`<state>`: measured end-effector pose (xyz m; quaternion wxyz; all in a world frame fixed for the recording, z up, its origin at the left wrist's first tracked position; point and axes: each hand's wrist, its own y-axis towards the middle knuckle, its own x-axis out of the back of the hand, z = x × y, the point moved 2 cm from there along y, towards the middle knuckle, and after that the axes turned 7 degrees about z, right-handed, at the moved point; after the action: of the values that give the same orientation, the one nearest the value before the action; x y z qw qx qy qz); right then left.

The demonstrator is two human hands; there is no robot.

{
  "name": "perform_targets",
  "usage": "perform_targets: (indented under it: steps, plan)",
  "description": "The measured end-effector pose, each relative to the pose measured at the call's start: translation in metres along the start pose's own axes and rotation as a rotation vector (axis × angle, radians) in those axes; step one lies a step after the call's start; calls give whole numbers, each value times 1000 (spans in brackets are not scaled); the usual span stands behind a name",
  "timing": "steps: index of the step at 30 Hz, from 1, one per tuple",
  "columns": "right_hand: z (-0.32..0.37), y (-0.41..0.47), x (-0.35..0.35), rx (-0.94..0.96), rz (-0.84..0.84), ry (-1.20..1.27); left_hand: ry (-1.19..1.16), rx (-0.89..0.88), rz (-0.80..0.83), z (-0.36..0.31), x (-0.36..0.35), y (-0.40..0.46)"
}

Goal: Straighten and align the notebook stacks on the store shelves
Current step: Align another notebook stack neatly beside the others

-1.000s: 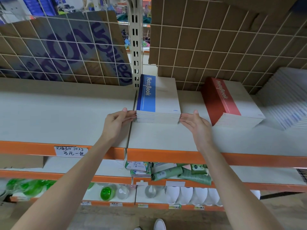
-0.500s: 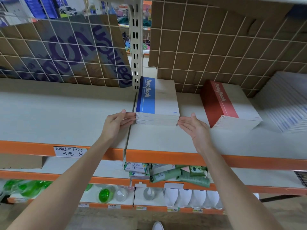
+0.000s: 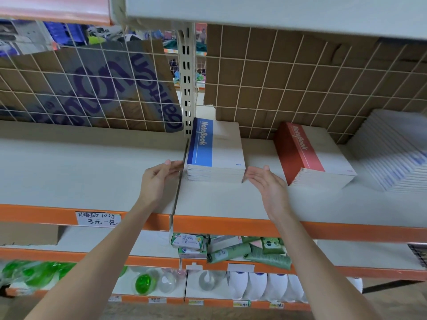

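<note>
Camera tilted up; hands (image 3: 216,179) flank "NoteBook" stack (image 3: 216,155).

A blue-spined notebook stack (image 3: 216,158) lies flat and squared on the shelf (image 3: 92,172). To its right, apart, a red-spined stack (image 3: 314,158) sits angled, then a slanted, fanned white stack (image 3: 392,151).

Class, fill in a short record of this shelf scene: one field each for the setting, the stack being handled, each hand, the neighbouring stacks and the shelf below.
Setting: cream store shelf with orange front edge, wire grid behind
Handled stack: blue-spined notebook stack
Left hand: straight fingers at stack's left side
Right hand: open, fingertips at stack's right front corner
Neighbours: red-spined notebook stack, angled; fanned white notebook pile at far right
Below: green wipe packs
</note>
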<state>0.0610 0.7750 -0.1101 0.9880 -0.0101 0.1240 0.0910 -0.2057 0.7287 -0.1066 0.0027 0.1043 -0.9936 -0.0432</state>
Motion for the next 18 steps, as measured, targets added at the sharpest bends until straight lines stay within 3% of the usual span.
perform_targets:
  steps: [12,18]
  plan:
    - [2,-7,-1,5,60,9,25,-24,90,1,-3,-1]
    - [2,-7,-1,20,17,3,19,-45,31,-1,-2,-2]
